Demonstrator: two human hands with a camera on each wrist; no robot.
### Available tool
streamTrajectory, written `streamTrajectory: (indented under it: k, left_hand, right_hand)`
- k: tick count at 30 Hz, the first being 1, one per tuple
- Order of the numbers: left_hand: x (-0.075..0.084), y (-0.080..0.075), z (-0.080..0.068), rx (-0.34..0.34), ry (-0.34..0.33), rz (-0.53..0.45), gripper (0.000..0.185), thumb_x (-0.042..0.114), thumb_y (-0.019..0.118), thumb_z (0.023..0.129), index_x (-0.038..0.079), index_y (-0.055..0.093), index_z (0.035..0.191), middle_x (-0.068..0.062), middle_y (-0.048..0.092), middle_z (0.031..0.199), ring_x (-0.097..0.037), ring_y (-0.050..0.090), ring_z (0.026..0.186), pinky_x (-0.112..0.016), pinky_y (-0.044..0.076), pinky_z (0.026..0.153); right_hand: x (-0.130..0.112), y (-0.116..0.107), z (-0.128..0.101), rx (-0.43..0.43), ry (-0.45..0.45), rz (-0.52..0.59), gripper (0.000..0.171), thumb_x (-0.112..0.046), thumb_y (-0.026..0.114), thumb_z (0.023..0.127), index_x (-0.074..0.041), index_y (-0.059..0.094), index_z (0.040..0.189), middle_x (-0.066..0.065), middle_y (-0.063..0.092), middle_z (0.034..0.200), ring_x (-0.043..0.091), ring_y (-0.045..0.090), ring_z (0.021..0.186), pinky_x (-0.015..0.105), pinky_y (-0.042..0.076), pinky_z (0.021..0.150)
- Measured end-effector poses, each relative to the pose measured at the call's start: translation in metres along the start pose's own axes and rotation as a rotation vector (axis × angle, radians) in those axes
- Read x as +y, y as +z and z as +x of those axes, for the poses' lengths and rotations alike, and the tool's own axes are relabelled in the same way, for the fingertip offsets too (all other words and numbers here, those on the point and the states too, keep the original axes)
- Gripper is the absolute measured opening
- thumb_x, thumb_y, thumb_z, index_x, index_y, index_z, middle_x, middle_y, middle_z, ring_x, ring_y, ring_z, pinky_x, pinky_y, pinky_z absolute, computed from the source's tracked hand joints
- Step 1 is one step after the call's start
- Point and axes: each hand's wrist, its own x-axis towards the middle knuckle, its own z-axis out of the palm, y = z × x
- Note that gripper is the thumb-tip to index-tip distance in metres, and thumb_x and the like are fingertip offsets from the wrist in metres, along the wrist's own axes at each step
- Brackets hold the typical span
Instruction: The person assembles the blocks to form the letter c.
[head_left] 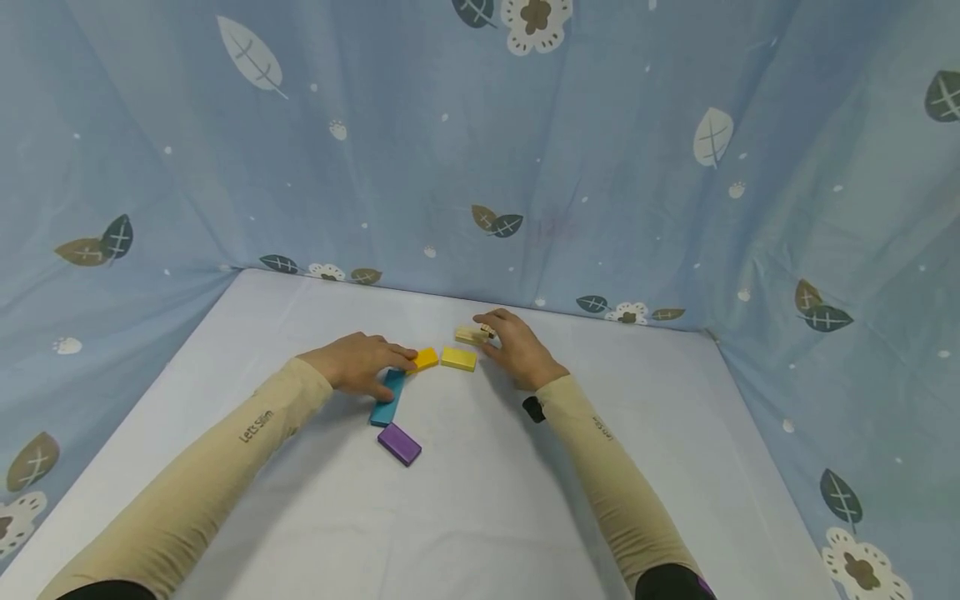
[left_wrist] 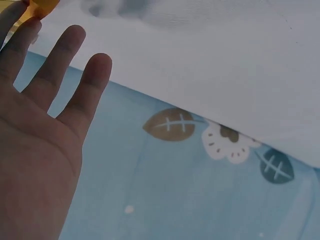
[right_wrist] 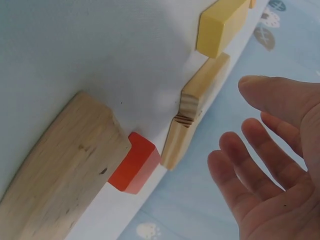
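My left hand (head_left: pixel 365 363) lies flat on the white table, fingers straight, their tips at a small orange block (head_left: pixel 426 358) and its palm over the far end of a blue block (head_left: pixel 387 400). In the left wrist view the left hand (left_wrist: pixel 45 130) is spread, with the orange block (left_wrist: pixel 42 6) at the fingertips. My right hand (head_left: pixel 516 347) hovers with relaxed fingers beside a plain wooden block (head_left: pixel 469 335) and a yellow block (head_left: pixel 458 358). The right wrist view shows the right hand (right_wrist: pixel 272 165) holding nothing, near the wooden block (right_wrist: pixel 197 107), the yellow block (right_wrist: pixel 222 25) and a red block (right_wrist: pixel 136 162).
A purple block (head_left: pixel 399 443) lies alone in front of the blue one. A larger rounded wooden piece (right_wrist: pixel 60 175) sits beside the red block. Blue leaf-patterned cloth (head_left: pixel 480 150) walls the white table (head_left: pixel 465 517) at the back and on both sides.
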Motion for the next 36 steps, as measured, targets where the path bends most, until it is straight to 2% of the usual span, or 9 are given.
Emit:
streamTrajectory:
  k: [6, 13, 18, 25, 31, 36]
  left_hand:
    - [0.001, 0.000, 0.002, -0.013, 0.000, -0.033, 0.063, 0.038, 0.076, 0.092, 0.016, 0.056, 0.147, -0.001, 0.043, 0.158, -0.038, 0.044, 0.138, -0.065, 0.034, 0.111]
    - [-0.001, 0.004, 0.001, -0.043, -0.024, -0.090, 0.060, 0.033, 0.077, 0.091, 0.020, 0.057, 0.146, 0.002, 0.041, 0.159, -0.033, 0.046, 0.138, -0.064, 0.031, 0.113]
    - [-0.003, 0.004, 0.002, -0.029, -0.017, -0.093, 0.060, 0.034, 0.078, 0.090, 0.021, 0.058, 0.145, 0.001, 0.043, 0.158, -0.034, 0.046, 0.137, -0.064, 0.032, 0.113]
    - [-0.005, 0.006, 0.003, -0.030, -0.028, -0.135, 0.062, 0.033, 0.078, 0.090, 0.021, 0.056, 0.147, 0.000, 0.044, 0.158, -0.034, 0.045, 0.138, -0.063, 0.031, 0.114]
    - [-0.007, 0.005, 0.003, -0.026, -0.053, -0.164, 0.068, 0.035, 0.079, 0.090, 0.023, 0.051, 0.151, -0.003, 0.048, 0.155, -0.033, 0.046, 0.136, -0.062, 0.030, 0.114]
    - [-0.008, 0.003, 0.003, -0.028, -0.046, -0.164, 0.070, 0.034, 0.079, 0.089, 0.021, 0.050, 0.152, -0.004, 0.049, 0.154, -0.034, 0.046, 0.136, -0.063, 0.030, 0.114]
  right_hand:
    - [0.003, 0.005, 0.003, -0.010, 0.009, 0.023, 0.052, -0.006, 0.075, 0.092, -0.007, 0.058, 0.141, 0.009, 0.059, 0.134, 0.026, 0.059, 0.122, 0.036, 0.049, 0.104]
    - [0.003, 0.006, 0.009, -0.062, 0.032, -0.005, 0.051, -0.012, 0.072, 0.095, -0.008, 0.056, 0.143, 0.009, 0.059, 0.136, 0.024, 0.057, 0.125, 0.036, 0.047, 0.107]
    - [0.003, 0.002, 0.017, -0.100, 0.043, -0.027, 0.050, -0.012, 0.070, 0.097, -0.008, 0.055, 0.145, 0.011, 0.058, 0.138, 0.026, 0.056, 0.126, 0.037, 0.046, 0.108]
    - [0.010, 0.009, 0.030, -0.129, 0.026, -0.038, 0.047, -0.011, 0.068, 0.097, -0.007, 0.057, 0.143, 0.011, 0.060, 0.137, 0.025, 0.057, 0.124, 0.035, 0.047, 0.106]
    - [0.014, 0.012, 0.035, -0.123, 0.015, -0.052, 0.048, -0.010, 0.074, 0.093, -0.003, 0.061, 0.139, 0.012, 0.065, 0.127, 0.025, 0.061, 0.113, 0.034, 0.050, 0.101]
    - [0.015, 0.015, 0.036, -0.138, 0.031, -0.102, 0.050, -0.014, 0.077, 0.091, -0.005, 0.062, 0.138, 0.011, 0.065, 0.128, 0.025, 0.060, 0.115, 0.034, 0.048, 0.103]
